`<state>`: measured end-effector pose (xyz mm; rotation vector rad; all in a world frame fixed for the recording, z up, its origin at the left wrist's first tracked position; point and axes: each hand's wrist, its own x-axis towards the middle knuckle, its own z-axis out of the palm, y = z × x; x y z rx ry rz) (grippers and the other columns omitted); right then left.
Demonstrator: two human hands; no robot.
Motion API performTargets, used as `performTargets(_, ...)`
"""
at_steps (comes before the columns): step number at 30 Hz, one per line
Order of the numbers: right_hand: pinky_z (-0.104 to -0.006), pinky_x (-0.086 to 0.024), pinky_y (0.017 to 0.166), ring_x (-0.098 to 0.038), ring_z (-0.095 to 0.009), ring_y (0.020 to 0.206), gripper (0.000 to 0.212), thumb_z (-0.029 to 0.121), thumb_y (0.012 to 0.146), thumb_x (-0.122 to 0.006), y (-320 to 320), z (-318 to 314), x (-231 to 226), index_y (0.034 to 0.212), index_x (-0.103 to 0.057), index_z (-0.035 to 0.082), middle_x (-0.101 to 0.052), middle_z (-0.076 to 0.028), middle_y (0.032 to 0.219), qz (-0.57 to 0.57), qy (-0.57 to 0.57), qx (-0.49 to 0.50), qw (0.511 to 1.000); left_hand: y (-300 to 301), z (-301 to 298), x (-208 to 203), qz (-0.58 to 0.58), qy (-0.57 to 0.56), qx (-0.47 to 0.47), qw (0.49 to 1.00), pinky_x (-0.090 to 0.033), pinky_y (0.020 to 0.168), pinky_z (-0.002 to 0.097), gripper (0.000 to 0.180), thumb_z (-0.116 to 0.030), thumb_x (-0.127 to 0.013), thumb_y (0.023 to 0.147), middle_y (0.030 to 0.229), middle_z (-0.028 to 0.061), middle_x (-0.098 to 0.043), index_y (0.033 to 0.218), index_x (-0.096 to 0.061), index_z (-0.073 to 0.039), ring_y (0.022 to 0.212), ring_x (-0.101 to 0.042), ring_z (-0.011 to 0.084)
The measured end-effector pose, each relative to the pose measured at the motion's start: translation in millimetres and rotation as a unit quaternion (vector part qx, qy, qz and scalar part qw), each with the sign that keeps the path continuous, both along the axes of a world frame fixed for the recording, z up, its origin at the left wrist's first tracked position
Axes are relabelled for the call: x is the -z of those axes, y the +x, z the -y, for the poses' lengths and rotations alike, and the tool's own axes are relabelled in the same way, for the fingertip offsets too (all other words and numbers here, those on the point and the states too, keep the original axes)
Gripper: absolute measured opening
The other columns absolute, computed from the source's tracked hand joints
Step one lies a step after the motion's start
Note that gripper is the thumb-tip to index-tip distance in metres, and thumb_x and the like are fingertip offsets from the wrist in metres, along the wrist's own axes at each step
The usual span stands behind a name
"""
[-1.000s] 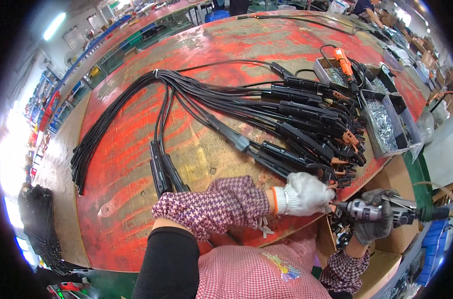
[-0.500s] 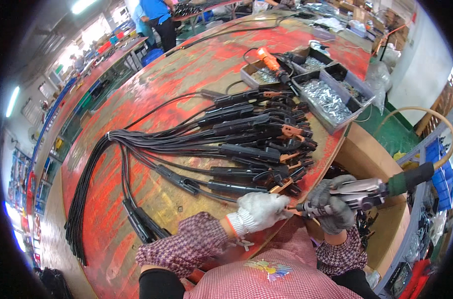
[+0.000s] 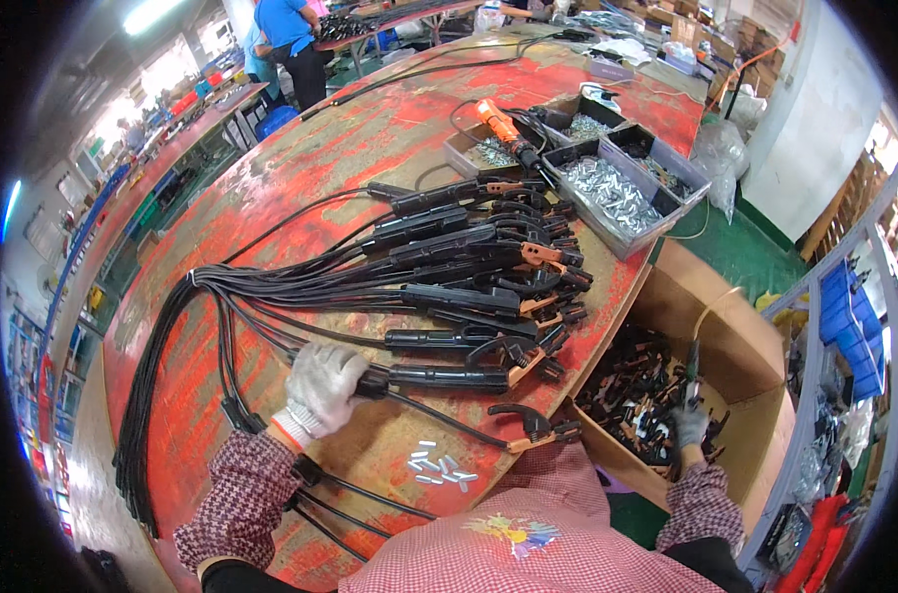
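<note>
My left hand [image 3: 322, 387], in a white knit glove, is closed around a black handle sleeve [image 3: 372, 381] on a cable. That cable runs right to a bare welding electrode holder head [image 3: 533, 427] with a copper-coloured jaw at the table edge. More black electrode holders [image 3: 454, 299] lie in a row beyond, their cables bundled at the left. My right hand [image 3: 690, 425], in a grey glove, is down inside the cardboard box [image 3: 755, 395], closed on an air tool [image 3: 693, 368] whose hose rises above it. Its fingers are small and partly hidden.
Loose small metal sleeves [image 3: 439, 466] lie on the red worn table [image 3: 221, 217]. Behind the holders stand bins of metal parts [image 3: 612, 193] and an orange power screwdriver [image 3: 498, 121]. The box contains many black and copper clamp parts [image 3: 632, 390]. Another person [image 3: 289, 40] stands far off.
My left hand has moved left from the cable end onto a handle sleeve. My right hand has carried the air tool away from the cable, down into the box. The view has shifted slightly.
</note>
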<state>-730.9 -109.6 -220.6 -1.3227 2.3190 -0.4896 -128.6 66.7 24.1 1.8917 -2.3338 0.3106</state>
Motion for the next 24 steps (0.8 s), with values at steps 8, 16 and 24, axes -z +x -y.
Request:
performTargets(8,-0.0291,-0.047,0.085,-0.056,-0.015,0.095,0.051,0.009,0.075,-0.078,94.7,-22.5,-69.8,0.121,-0.056,0.004,-0.062,-0.005,0.106,0.361,-0.234,-0.141,0.892,-91.9,50.7,-1.4,-0.122,0.016,0.166,0.978,-0.046,0.072,0.0414,0.03,-0.018,-0.066,0.064,0.088,0.0062,-0.062,0.093,-0.062,-0.01,0.082,-0.061,0.0276)
performTargets(16,-0.0403,-0.048,0.076,-0.06,-0.032,0.091,0.059,0.019,0.068,-0.075,265.0,-58.9,-216.5,0.124,-0.059,0.012,-0.065,-0.011,0.101,0.071,-0.286,-0.588,0.753,-93.4,71.2,-51.9,-0.133,-0.167,0.21,0.954,-0.048,0.071,0.0396,0.035,-0.015,-0.067,0.063,0.09,0.008,-0.063,0.096,-0.061,-0.008,0.082,-0.062,0.0304)
performTargets(24,-0.0386,-0.048,0.078,-0.061,-0.028,0.09,0.037,0.01,0.075,-0.072,241.8,25.6,-206.3,0.112,-0.065,0.016,-0.064,-0.008,0.099,-0.154,-0.444,-0.509,0.722,-61.8,37.5,-44.9,-0.075,-0.123,0.163,0.976,-0.047,0.08,0.0434,0.065,-0.021,-0.079,0.055,0.108,0.0102,-0.059,0.115,-0.058,-0.008,0.098,-0.06,0.0302)
